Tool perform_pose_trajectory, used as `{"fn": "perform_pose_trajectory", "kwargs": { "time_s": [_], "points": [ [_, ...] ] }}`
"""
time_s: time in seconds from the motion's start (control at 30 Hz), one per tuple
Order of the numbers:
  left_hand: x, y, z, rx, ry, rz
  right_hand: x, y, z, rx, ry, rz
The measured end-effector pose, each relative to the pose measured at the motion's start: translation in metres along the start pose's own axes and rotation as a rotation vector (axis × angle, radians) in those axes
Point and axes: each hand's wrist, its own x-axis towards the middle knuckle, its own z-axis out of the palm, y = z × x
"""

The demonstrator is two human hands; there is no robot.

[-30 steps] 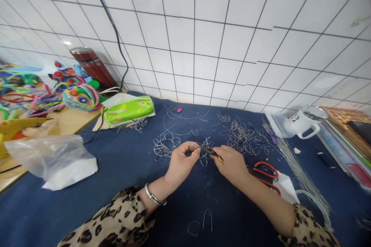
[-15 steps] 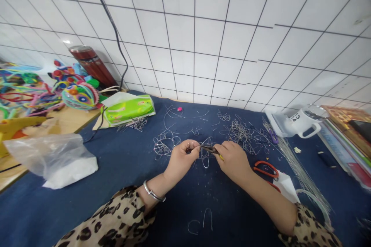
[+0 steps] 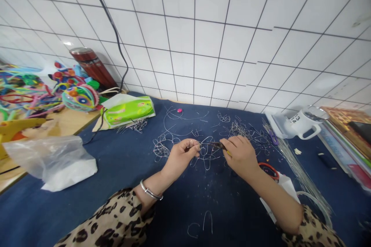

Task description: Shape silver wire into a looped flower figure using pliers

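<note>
In the middle of the dark blue cloth point(image 3: 139, 216), my left hand point(image 3: 182, 156) pinches a thin silver wire point(image 3: 206, 138) between thumb and fingertips. The wire curves out to the right of those fingers. My right hand point(image 3: 240, 156) is wrapped round a pair of pliers point(image 3: 216, 145) with dark jaws and a bit of yellow handle showing. The jaws point left, close to the wire; whether they grip it I cannot tell. Beneath and around the hands lie bent wire loops point(image 3: 206, 162). A tangle of wire point(image 3: 164, 147) is left of my left hand.
Scissors with red handles point(image 3: 269, 170) lie partly behind my right forearm. Straight wires point(image 3: 304, 181), a white mug point(image 3: 307, 121) and books point(image 3: 342, 142) are at the right. A green tissue pack point(image 3: 130, 111), a plastic bag point(image 3: 52, 162) and a red flask point(image 3: 92, 67) stand left.
My right hand has moved a little right with the pliers, away from my left hand. More of the curved wire shows between the hands. The left hand has hardly moved.
</note>
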Motion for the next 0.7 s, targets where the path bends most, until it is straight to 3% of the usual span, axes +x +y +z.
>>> {"fn": "perform_pose_trajectory", "kwargs": {
  "time_s": [0.2, 0.47, 0.7],
  "points": [
    [-0.0020, 0.0007, 0.0008, 0.143, -0.032, 0.003, -0.0006, -0.0015, 0.0002, -0.110, 0.020, -0.125],
    [-0.0048, 0.0019, 0.0032, 0.324, -0.023, 0.117, -0.0020, -0.0052, -0.0055, -0.215, 0.057, -0.175],
    [-0.0052, 0.0030, 0.0026, 0.218, -0.047, 0.065, -0.0006, -0.0005, -0.0080, -0.184, 0.065, -0.172]
  ]
}}
